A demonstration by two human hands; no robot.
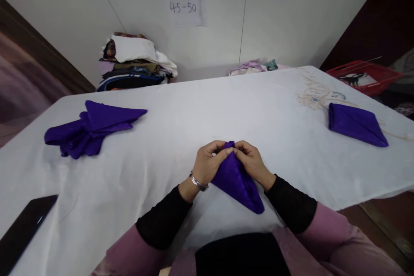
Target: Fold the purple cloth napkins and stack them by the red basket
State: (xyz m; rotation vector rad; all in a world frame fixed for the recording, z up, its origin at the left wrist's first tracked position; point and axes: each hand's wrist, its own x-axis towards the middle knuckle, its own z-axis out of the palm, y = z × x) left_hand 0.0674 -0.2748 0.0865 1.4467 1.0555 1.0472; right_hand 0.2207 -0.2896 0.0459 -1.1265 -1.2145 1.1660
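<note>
Between both hands is a purple cloth napkin [237, 181], folded to a long shape whose wide end hangs toward my body. My left hand [209, 161] pinches its top from the left side, thumb forward. From the other side, my right hand [254, 163] pinches the same gathered top, and the two thumbs almost meet. A small ruffled edge sticks up between the fingertips. Off to the right lies a flat folded purple napkin [357, 124]. On the left rests a looser pile of purple napkins [93, 129].
A white cloth covers the table [181, 116]. At the left front edge lies a dark flat device [27, 228]. Stacked folded clothes [132, 62] stand behind the table, with more fabric [250, 67] beyond the back edge. A red basket [365, 77] is at the far right.
</note>
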